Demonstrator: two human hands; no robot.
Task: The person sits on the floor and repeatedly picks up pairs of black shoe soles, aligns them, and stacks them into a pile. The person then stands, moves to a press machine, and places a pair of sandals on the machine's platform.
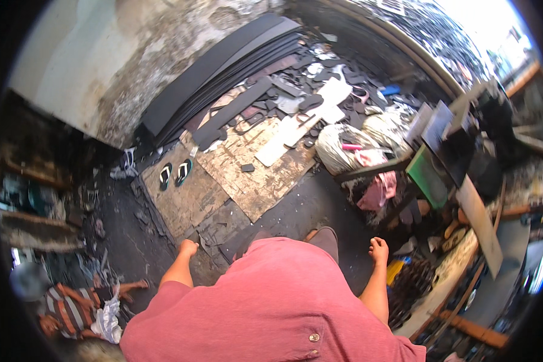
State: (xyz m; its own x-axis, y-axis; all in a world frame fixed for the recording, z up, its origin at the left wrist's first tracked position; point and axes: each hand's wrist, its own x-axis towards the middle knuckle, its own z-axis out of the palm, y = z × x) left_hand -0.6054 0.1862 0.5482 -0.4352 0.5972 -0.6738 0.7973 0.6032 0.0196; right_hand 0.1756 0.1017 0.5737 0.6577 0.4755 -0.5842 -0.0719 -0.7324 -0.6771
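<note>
My left hand (189, 247) hangs low on the left, its fingers curled. A dark scrap shows by its fingertips, and I cannot tell whether it is held or lies on the floor behind. On the right, my right hand (378, 249) is up in front of the arm with fingers curled in and nothing visible in them. It is nearest a yellow object (395, 271) beside a heap of dark pieces (413, 289). Ahead on a worn board (190, 202) lies a pair of flip-flops, one left (165, 176) and one right (183, 172), with white insoles and dark straps.
Long dark foam sheets (217, 75) are stacked against the wall. Cut foam scraps and white sheets (277, 145) cover a second board (253, 187). Stuffed sacks (344, 148), a green panel (427, 178) and a wooden bench (446, 283) stand right. Another person (72, 308) sits lower left.
</note>
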